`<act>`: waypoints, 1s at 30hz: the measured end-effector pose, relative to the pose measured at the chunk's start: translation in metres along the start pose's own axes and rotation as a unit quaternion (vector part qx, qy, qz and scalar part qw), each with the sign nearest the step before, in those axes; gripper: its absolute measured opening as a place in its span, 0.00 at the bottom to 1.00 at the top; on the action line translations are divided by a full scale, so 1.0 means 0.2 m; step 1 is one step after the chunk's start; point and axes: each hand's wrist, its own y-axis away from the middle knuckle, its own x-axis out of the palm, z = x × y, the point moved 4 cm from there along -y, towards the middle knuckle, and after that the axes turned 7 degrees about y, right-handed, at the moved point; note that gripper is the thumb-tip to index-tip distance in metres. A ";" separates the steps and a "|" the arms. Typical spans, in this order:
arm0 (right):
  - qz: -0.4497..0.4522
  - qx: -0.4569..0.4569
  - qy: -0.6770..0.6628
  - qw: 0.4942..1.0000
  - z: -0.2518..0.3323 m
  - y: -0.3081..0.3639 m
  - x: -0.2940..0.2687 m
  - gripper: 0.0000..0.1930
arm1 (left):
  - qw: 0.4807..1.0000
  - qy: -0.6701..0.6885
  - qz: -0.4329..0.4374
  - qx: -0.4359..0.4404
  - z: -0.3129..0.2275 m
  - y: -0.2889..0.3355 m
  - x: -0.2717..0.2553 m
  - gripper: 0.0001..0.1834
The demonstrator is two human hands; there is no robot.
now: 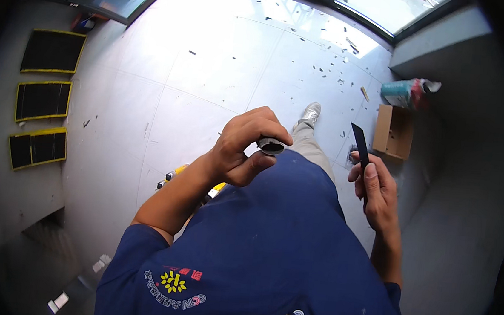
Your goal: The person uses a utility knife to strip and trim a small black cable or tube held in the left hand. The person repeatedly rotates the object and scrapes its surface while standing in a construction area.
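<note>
My left hand (242, 146) is raised in front of my chest, closed on a small grey round piece (271, 146) with a dark hollow end. Thumb and forefinger pinch its rim; the rest of it is hidden in the palm, and its exact kind is unclear. Off to the right, my right hand (378, 192) grips a flat black strip (360, 144). The strip's slanted end points up and away from me, with the thumb pressed along its side. The two held things are well apart.
Many small dark scraps (343, 54) litter the pale tiled floor (212, 64). A brown cardboard box (393, 132) and a teal bag (396, 93) stand by the right wall. Black panels with yellow edges (43, 101) line the left wall. Yellow-and-black items (172, 173) lie beneath my left arm.
</note>
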 end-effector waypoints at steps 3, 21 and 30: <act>0.045 -0.033 -0.002 0.998 0.05 -0.38 -0.13 0.20 | 0.999 -0.040 -0.011 0.005 0.11 -0.23 -0.07 0.26; 0.181 -0.038 -0.004 0.983 0.48 -1.97 -0.16 0.23 | 0.968 0.053 -0.179 -0.169 0.72 -0.94 -0.74 0.38; 0.108 -0.034 0.049 0.992 0.86 -2.67 0.04 0.26 | 0.967 0.062 -0.157 -0.190 1.13 -1.32 -1.55 0.16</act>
